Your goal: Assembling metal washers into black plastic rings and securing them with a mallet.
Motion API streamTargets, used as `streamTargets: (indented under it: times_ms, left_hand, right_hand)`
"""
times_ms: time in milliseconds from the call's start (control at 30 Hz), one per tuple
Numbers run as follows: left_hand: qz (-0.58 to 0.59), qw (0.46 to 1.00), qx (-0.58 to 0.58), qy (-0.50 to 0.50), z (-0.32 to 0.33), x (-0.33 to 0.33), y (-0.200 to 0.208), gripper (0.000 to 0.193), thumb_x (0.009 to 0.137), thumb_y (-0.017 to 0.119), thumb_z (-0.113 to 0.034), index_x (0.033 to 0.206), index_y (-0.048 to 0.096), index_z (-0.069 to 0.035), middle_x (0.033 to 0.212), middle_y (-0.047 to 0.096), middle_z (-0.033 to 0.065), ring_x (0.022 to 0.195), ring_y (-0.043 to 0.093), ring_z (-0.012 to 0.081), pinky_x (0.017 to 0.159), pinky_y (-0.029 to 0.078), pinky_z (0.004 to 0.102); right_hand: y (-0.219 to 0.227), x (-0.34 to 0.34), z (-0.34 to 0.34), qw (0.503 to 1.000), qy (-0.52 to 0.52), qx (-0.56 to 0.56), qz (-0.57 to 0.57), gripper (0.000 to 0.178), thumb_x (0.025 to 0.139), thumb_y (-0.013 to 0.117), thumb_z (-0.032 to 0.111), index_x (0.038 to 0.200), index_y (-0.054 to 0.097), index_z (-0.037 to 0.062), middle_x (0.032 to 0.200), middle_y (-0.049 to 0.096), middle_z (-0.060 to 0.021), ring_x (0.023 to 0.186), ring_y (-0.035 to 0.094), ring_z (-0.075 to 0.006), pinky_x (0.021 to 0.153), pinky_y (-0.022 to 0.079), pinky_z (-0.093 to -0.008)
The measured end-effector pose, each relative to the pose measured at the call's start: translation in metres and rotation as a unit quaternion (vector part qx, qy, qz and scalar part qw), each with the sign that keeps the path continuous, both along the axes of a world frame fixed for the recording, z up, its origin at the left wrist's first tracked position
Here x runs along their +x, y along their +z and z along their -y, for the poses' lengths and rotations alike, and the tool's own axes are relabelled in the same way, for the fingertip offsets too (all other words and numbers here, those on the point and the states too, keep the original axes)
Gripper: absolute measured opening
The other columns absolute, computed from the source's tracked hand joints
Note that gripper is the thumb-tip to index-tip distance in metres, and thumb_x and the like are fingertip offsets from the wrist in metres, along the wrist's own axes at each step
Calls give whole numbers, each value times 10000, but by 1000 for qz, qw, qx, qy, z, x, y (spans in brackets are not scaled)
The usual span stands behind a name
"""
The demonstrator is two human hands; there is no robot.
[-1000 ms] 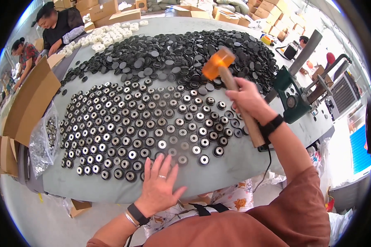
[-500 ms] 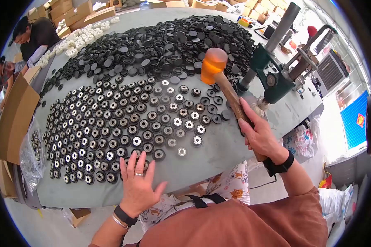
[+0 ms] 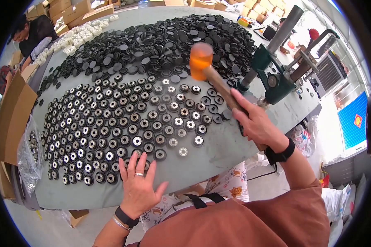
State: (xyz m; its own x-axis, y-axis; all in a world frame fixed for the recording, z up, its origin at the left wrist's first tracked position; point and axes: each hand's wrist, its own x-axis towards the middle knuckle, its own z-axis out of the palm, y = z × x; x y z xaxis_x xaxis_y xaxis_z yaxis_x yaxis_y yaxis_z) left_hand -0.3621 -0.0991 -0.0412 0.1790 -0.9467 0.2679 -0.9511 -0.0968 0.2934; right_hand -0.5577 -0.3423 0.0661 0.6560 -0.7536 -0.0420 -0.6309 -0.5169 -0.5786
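Observation:
Rows of ball bearings set in black caps (image 3: 120, 112) cover the left and middle of the grey-green table. My left hand (image 3: 138, 181) lies with fingers spread at their near edge, its fingertips on or beside a few of them. In my right hand (image 3: 259, 125) is a mallet, gripped by its wooden handle (image 3: 221, 84). Its orange translucent head (image 3: 201, 61) is raised over the table, slightly blurred. Below the head sit several empty black caps (image 3: 212, 108), right of the bearing rows.
A large heap of black discs (image 3: 160, 43) fills the table's far side. A green hand press (image 3: 272, 76) stands at right. White parts (image 3: 80, 38) line the far left edge near another person (image 3: 35, 35). A clear bag (image 3: 30, 158) and a cardboard box (image 3: 13, 119) flank the left edge.
The mallet has shifted left and a little up, with my right hand moving slightly left. My left hand stays in place. The person at far left has leaned slightly.

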Motion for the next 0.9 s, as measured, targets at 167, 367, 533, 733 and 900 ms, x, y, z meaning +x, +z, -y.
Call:
streamTargets:
  times_ms: [167,367,533,733,900]
  left_hand:
    - [-5,1000,-5,-3,1,0,-1,560,683,699,-352,1092,577,11,1254,440,223,1255,307,388,1055,114,603]
    - [-5,1000,-10,-3,-1,0,-1,566,672,708,-349,1092,579,8,1256,440,220,1254,308,384,1058,122,594]
    - [-8,1000,-6,2,-1,0,-2,569,663,718,-350,1091,585,1,1256,441,217,1259,309,374,1057,125,594]
    - [-8,1000,-7,-5,2,0,0,570,653,721,-339,1086,581,4,1262,436,215,1256,312,374,1060,134,581]
    - [-10,1000,-2,1,-1,1,-3,573,653,721,-337,1089,575,4,1263,434,215,1253,315,375,1057,140,583]
  right_hand:
    - [-2,2,-5,994,-71,69,37,496,936,435,232,1413,305,211,645,512,-66,490,525,-136,439,460,-297]
    - [6,3,1,953,-155,259,-6,504,940,390,276,1429,275,227,670,457,-22,485,490,-102,414,449,-258]
    - [3,2,-8,960,-141,229,83,488,949,378,255,1427,279,232,685,464,-21,463,477,-99,411,447,-255]
    - [-18,-3,0,980,-110,168,1,482,953,403,247,1422,291,247,614,456,-18,435,474,-110,401,430,-262]
    - [-2,0,-3,997,-54,15,58,486,945,447,200,1411,313,238,672,542,-73,563,553,-169,580,478,-298]
